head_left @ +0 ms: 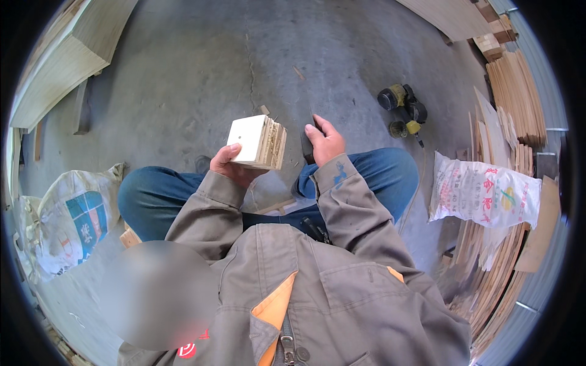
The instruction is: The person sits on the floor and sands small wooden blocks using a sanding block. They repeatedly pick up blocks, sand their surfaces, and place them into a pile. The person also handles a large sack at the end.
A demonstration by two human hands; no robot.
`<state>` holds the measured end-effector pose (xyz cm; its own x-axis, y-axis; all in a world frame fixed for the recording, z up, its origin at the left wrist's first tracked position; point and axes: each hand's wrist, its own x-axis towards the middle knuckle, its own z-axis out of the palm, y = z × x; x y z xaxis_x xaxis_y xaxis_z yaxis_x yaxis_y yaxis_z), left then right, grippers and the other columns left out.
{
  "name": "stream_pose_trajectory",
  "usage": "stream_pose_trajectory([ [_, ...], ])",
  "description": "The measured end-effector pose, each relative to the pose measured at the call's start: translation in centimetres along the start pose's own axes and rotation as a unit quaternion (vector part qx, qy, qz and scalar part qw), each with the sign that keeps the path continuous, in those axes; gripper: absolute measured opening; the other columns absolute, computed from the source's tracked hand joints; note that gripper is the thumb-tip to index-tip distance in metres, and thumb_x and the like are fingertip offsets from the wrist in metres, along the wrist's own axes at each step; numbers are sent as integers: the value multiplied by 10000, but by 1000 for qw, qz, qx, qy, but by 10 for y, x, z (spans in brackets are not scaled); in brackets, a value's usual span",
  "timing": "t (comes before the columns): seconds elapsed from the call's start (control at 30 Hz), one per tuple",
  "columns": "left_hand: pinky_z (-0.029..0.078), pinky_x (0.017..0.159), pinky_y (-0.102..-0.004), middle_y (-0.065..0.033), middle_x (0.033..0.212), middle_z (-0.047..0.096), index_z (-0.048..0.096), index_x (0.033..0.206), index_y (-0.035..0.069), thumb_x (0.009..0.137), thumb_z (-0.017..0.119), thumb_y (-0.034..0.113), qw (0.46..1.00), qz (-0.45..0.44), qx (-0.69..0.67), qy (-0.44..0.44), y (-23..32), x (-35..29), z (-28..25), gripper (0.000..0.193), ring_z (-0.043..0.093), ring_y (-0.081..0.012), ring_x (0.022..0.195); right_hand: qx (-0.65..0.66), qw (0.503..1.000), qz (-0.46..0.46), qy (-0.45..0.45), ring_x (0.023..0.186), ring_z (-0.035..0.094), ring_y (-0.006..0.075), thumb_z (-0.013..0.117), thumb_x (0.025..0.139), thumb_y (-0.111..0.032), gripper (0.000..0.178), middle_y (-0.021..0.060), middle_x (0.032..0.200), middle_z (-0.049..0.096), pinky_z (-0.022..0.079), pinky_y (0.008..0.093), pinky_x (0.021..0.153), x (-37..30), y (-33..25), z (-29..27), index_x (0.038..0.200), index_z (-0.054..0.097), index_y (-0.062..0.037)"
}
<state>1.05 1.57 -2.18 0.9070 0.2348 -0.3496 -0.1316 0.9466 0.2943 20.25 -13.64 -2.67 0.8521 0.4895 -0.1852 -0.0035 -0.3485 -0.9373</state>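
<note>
A squarish block of layered plywood (249, 137) sits in my left hand (227, 166), above my lap. My left thumb presses on its pale face, which has a small dark hole, while the other fingers are hidden beneath it. Rough, uneven layer edges show on the block's right side. My right hand (329, 145) is closed around a dark, narrow, flat tool (307, 146) just right of the block, apart from it. Its exact kind is unclear, as the hand partly covers it. The index finger points forward along it.
On the concrete floor (244, 73), a yellow and black power nailer (400, 100) lies ahead to the right. A printed white sack (482, 190) rests on stacked wood strips (488, 268) at right. Another sack (67, 226) and plywood sheets (67, 61) stand at left.
</note>
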Motion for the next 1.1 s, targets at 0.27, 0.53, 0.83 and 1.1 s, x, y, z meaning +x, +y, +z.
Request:
stream_pose_trajectory([
  [0.27, 414, 1134, -569, -156, 1473, 548, 403, 1533, 56, 797, 738, 366, 997, 24, 77, -6, -2, 8, -13, 866, 560, -340, 1328, 214, 972, 45, -85, 1172, 628, 181, 645, 1003, -150, 461, 152, 1323, 654, 497, 296, 1013, -6, 2, 13, 1417, 566, 38],
  [0.53, 510, 1067, -515, -173, 1442, 565, 416, 1498, 14, 821, 767, 333, 987, 121, 103, 26, 3, 13, -20, 827, 585, -327, 1305, 182, 965, 32, -184, 1047, 651, 146, 709, 955, -150, 534, 136, 1235, 679, 531, 287, 928, -16, -14, 0, 1442, 556, 5],
  [0.83, 441, 1144, -516, -156, 1419, 602, 480, 1466, 30, 935, 715, 364, 976, 207, -37, 49, 8, 20, -54, 669, 581, -343, 1312, 116, 957, -1, -265, 1055, 628, 149, 693, 955, -142, 532, 110, 1225, 686, 496, 305, 974, -28, -33, -11, 1455, 556, -20],
  [1.1, 494, 1073, -541, -137, 1383, 630, 518, 1453, 93, 918, 708, 492, 985, 129, -81, 78, 15, 15, -40, 695, 621, -362, 1242, 36, 954, -107, -278, 1179, 591, 215, 712, 932, -156, 492, 140, 1407, 591, 464, 342, 1037, -33, -9, -4, 1385, 603, 5],
])
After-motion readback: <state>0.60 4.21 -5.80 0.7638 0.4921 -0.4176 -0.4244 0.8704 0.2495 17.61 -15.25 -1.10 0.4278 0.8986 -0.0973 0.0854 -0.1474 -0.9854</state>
